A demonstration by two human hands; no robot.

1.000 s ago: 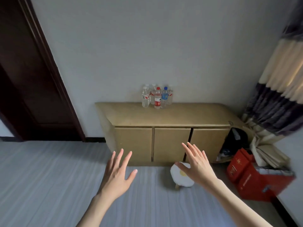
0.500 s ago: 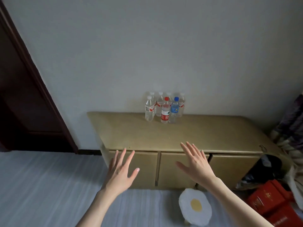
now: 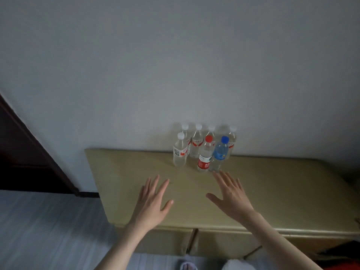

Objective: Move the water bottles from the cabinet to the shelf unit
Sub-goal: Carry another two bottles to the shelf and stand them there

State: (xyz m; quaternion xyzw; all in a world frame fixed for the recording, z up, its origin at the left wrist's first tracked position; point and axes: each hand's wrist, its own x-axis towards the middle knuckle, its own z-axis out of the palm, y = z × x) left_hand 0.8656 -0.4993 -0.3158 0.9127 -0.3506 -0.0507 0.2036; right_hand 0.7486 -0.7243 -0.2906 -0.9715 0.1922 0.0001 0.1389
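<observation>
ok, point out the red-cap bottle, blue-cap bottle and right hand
red-cap bottle point(image 3: 204, 162): head view, on its red label
blue-cap bottle point(image 3: 219, 152): head view, on its blue label
right hand point(image 3: 232, 196): head view, on the back of the hand

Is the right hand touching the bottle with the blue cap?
Cannot tell. In the head view the right hand is open and its fingertips end at the base of the blue-capped bottle, with no clear gap or contact.
</observation>
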